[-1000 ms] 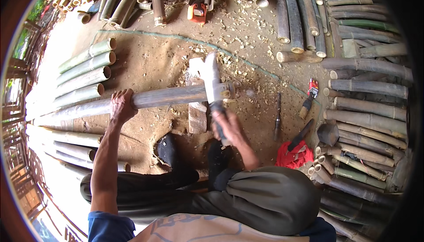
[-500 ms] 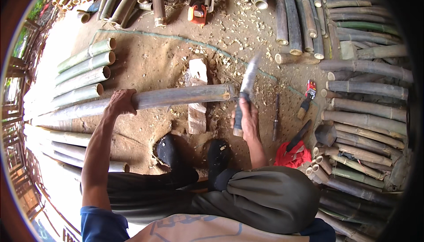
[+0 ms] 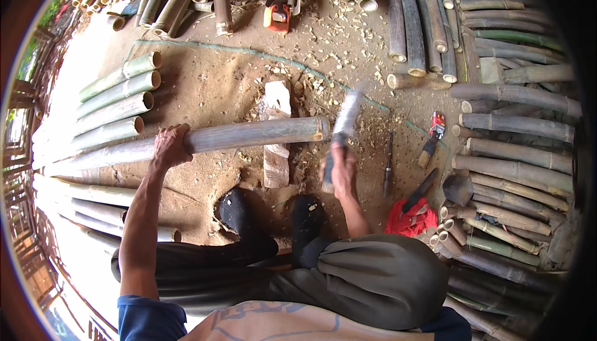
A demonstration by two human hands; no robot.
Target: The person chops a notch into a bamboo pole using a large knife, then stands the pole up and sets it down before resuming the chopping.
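Hands first: the left hand (image 3: 169, 145) is wrapped over the top of a long bamboo pole (image 3: 249, 134), fingers curled round it and pressing it down. The right hand (image 3: 341, 170) is closed tight on the dark handle of a big knife (image 3: 344, 123), whose broad blade is blurred and stands just beside the pole's cut end.

The pole lies across a wooden block (image 3: 275, 133) on the dirt ground (image 3: 211, 86), its open end jutting just past the block toward the knife, its far length running off to the person's left. It looks stiff, hollow and fairly light for its length, with a smooth rounded skin that could roll or slip under the palm, so a firm grip from above, well back from the cut end, seems the safe place to hold it (the end itself is where the blade is).

Below the pole, two dark shoes (image 3: 273, 213) sit side by side near the block. Beyond the knife, away from the pole, lie a slim metal rod (image 3: 388, 164), a small brush (image 3: 432, 134) and a red cloth (image 3: 410, 220). Further poles are stacked all round, and pale chips litter the ground near the block.
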